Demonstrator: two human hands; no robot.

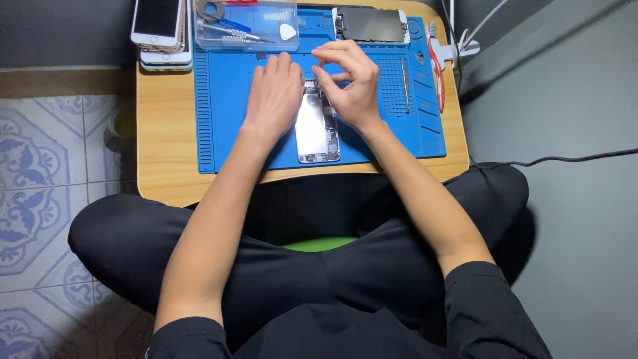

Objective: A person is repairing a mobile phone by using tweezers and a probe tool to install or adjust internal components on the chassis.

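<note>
An opened smartphone [317, 129] lies face-up in the middle of the blue repair mat [219, 119], its insides bare. The left hand [274, 96] rests flat on the mat just left of the phone, palm down and fingers loosely spread, steadying its upper left edge and gripping nothing. The right hand [345, 80] hovers over the phone's top end with thumb and forefinger pinched together; whether something tiny sits between them is too small to tell.

The phone looks light but delicate. I would judge the frame stiff and the exposed parts fragile, so the metal side edges are the safe place to hold it.

Beyond the phone, at the mat's far edge, sit a detached screen panel [370, 25] and a clear tool box [247, 25]. Off the mat's far left corner, stacked phones [161, 32] rest on the wooden counter [166, 146].
</note>
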